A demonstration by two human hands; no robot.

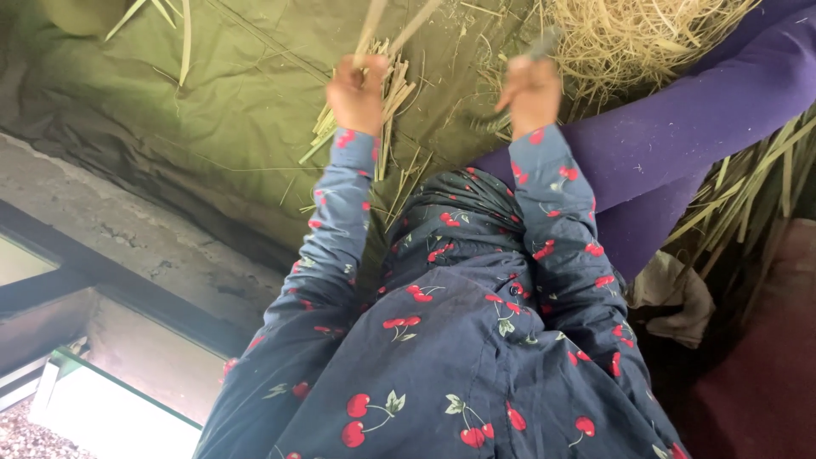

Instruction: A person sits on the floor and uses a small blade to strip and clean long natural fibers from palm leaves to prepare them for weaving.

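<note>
Over the green tarp's (pixel 229 110) middle, the left hand (pixel 357 92) clenches a reed bundle (pixel 387 102) steady, while the right hand (pixel 531 89) grips a blurred grey tool (pixel 544 42).

Soft, even daylight across the scene, no hard glare on the green cloth (pixel 246 93). The brightest patch sits at the lower left, where a pale ledge (pixel 110 416) nearly washes out. The right edge falls into deep shadow. Motion blur smears both hands: the left hand (pixel 357 92) and the right hand (pixel 531 92) lose their outlines. The cherry-print sleeves (pixel 340 229) read sharper. The straw pile (pixel 637 34) looks slightly soft.
</note>
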